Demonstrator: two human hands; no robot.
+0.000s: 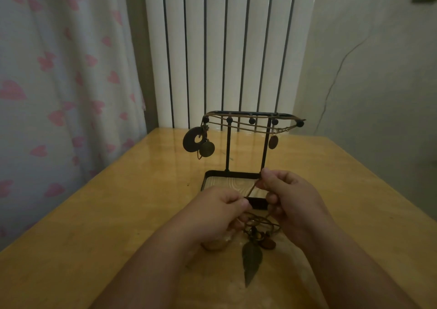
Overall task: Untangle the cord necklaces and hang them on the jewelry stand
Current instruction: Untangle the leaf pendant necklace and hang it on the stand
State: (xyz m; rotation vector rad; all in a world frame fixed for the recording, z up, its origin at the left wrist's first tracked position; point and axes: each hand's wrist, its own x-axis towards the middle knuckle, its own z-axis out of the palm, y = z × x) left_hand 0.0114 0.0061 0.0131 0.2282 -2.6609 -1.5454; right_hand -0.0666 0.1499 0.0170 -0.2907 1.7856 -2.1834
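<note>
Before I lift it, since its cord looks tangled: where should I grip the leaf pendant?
Probably pinch the leaf pendant across its wide upper end, from above: it lies flat on the table, tip toward you, cord joined there.

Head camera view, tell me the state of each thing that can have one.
jewelry stand: upright, cords draped over top.
ring pendant: hanging from stand.
oval pendant: hanging from stand.
cord: stretched between both hands.
tangle: knotted, on table.
leaf pendant: flat on table.
left hand: pinching cord.
right hand: pinching cord.
</note>
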